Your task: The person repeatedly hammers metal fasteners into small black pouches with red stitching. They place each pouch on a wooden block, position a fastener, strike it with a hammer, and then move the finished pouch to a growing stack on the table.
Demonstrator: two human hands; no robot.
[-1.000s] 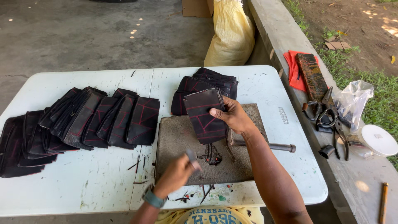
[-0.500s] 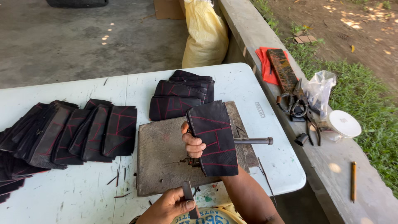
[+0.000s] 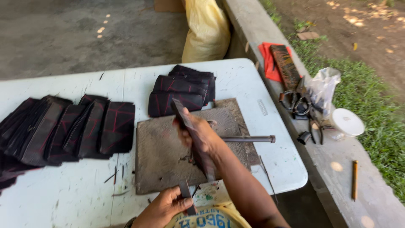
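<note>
From the head view I see my right hand (image 3: pixel 198 136) clenched around a flat black leather piece with red stitched lines (image 3: pixel 192 139), held edge-on above the worn grey square work board (image 3: pixel 162 158); how much of the piece the fingers cover I cannot judge, since its lower end runs behind my forearm. My left hand (image 3: pixel 164 207) sits at the bottom edge, its wrist cut off, thumb and fingers pinching a small dark narrow tool (image 3: pixel 185 195) whose tip and kind I cannot make out. A grey metal rod (image 3: pixel 247 138) lies across the board's right side, its inner end hidden behind my right hand. The board rests on a white plastic folding table (image 3: pixel 253 88) scored with marks and strewn with thin dark offcuts. A fanned row of black pieces with red lines (image 3: pixel 69 131) runs off the left edge, so its full extent is lost; a smaller stack of like pieces (image 3: pixel 181 90) lies just beyond the board. Right of the table runs a concrete ledge (image 3: pixel 337 169) bearing black-handled scissors (image 3: pixel 297 101), a round white lid (image 3: pixel 348 122) and a red cloth (image 3: pixel 268 63). A yellow sack (image 3: pixel 206 29) leans behind, beside grass and bare concrete floor.
</note>
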